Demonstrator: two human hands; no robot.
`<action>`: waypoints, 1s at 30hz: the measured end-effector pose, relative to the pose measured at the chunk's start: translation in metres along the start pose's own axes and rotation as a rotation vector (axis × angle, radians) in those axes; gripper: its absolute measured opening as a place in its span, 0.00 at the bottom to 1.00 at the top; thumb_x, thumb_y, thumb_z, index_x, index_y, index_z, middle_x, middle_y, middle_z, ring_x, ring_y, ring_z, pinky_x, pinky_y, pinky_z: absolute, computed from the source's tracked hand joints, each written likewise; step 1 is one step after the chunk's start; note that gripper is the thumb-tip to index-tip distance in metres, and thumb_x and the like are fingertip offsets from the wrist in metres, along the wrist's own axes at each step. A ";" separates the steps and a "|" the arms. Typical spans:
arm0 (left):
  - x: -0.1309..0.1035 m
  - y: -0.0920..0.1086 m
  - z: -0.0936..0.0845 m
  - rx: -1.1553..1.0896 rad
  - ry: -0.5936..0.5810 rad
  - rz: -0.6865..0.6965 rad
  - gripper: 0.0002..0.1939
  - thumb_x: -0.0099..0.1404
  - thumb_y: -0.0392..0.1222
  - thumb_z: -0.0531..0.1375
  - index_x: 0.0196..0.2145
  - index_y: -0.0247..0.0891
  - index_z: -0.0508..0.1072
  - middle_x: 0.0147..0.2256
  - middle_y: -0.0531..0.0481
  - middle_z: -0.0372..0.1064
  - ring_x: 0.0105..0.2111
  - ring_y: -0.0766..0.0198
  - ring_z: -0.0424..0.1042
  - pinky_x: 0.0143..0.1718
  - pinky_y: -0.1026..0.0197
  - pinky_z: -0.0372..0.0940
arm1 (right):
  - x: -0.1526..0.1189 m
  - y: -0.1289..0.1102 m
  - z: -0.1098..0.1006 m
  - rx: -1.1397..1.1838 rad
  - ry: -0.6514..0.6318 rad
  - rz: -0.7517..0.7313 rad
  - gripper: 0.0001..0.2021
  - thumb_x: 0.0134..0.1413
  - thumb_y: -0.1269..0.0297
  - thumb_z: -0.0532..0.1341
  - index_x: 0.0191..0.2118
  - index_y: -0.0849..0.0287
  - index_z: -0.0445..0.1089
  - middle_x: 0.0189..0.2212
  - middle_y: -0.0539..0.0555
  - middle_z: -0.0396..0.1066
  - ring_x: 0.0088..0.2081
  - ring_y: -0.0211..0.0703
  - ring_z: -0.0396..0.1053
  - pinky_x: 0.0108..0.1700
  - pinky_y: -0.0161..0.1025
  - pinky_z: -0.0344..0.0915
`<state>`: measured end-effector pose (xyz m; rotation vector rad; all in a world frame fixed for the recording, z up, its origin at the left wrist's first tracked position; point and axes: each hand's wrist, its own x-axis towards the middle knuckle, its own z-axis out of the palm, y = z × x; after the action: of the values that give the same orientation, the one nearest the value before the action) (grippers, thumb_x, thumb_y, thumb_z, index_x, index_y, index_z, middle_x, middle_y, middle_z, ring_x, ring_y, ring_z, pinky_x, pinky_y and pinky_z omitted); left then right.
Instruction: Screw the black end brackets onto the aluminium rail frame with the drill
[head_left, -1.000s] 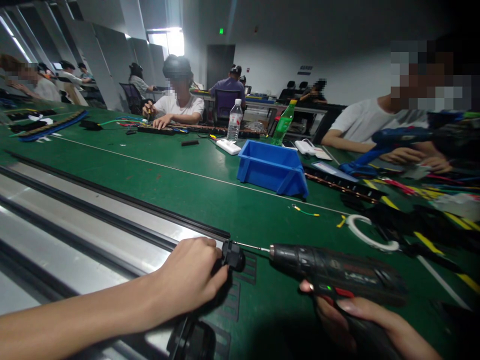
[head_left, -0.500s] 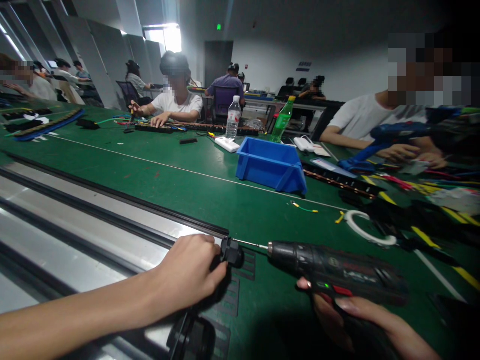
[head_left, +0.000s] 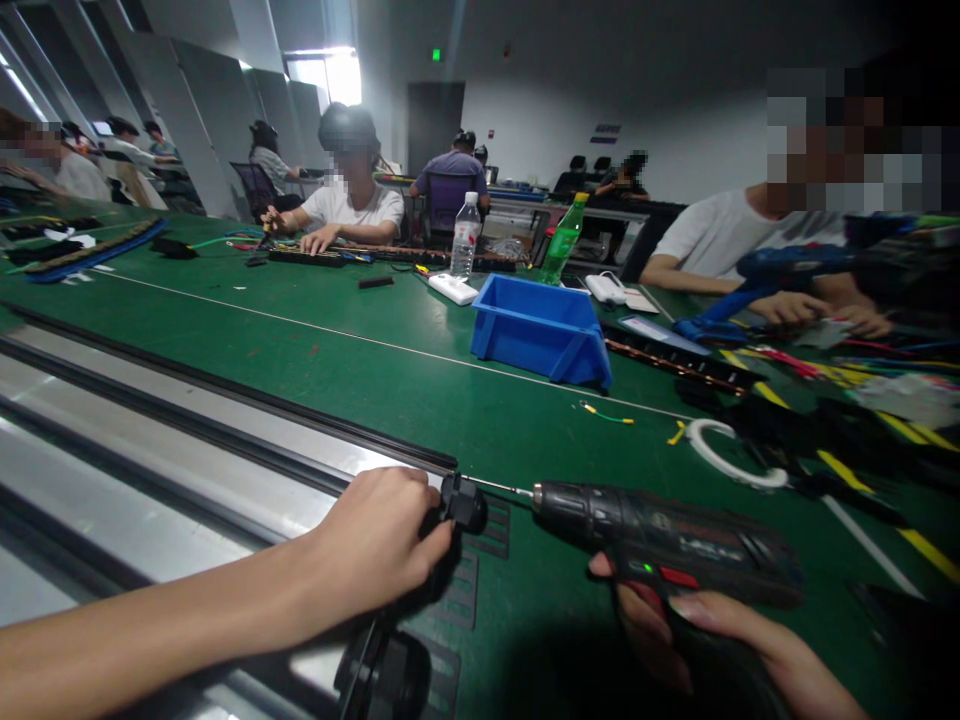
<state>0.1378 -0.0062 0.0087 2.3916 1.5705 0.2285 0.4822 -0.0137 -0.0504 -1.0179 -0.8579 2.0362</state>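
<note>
A black end piece (head_left: 463, 503) sits at the right end of long silver metal panels (head_left: 300, 500) with dark rails. My left hand (head_left: 394, 530) is closed around its near side. My right hand (head_left: 697, 620) grips the handle of a black and red power drill (head_left: 660, 530), its green light on. The drill's long thin bit points left, and its tip reaches the top of the black end piece. Below my left hand, a second black fitting (head_left: 386, 670) lies at the panels' end, beside flat slotted black strips (head_left: 461, 590).
Beyond the drill stands a blue bin (head_left: 540, 330), with a clear bottle (head_left: 466, 237) and green bottle (head_left: 564, 240) behind. A white ring (head_left: 735, 455), wires and yellow-striped straps lie at right. A person works opposite; another, at right, has hands near a blue tool.
The drill has shifted very slightly left with my right hand. My left hand stays on the black end piece.
</note>
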 end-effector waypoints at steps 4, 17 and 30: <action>0.000 0.000 -0.001 -0.003 -0.007 0.002 0.16 0.70 0.46 0.54 0.27 0.38 0.72 0.28 0.48 0.71 0.30 0.57 0.72 0.32 0.57 0.56 | 0.001 0.004 -0.003 0.051 0.036 0.045 0.21 0.51 0.57 0.68 0.51 0.58 0.77 0.24 0.52 0.68 0.22 0.41 0.66 0.25 0.38 0.63; 0.001 0.000 0.000 0.001 -0.014 -0.008 0.16 0.71 0.47 0.54 0.28 0.38 0.73 0.29 0.48 0.72 0.32 0.56 0.73 0.33 0.56 0.58 | 0.003 -0.003 0.006 0.034 -0.079 -0.008 0.20 0.54 0.59 0.68 0.51 0.62 0.76 0.25 0.54 0.71 0.23 0.43 0.70 0.25 0.40 0.64; 0.000 0.000 0.000 -0.010 -0.010 -0.015 0.16 0.71 0.46 0.54 0.29 0.38 0.73 0.30 0.48 0.72 0.32 0.56 0.74 0.34 0.56 0.58 | 0.003 -0.006 0.007 0.001 -0.139 -0.019 0.20 0.55 0.59 0.68 0.52 0.61 0.76 0.27 0.55 0.73 0.24 0.44 0.72 0.29 0.45 0.69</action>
<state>0.1381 -0.0066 0.0087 2.3694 1.5782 0.2210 0.4763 -0.0095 -0.0432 -0.8726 -0.9342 2.1102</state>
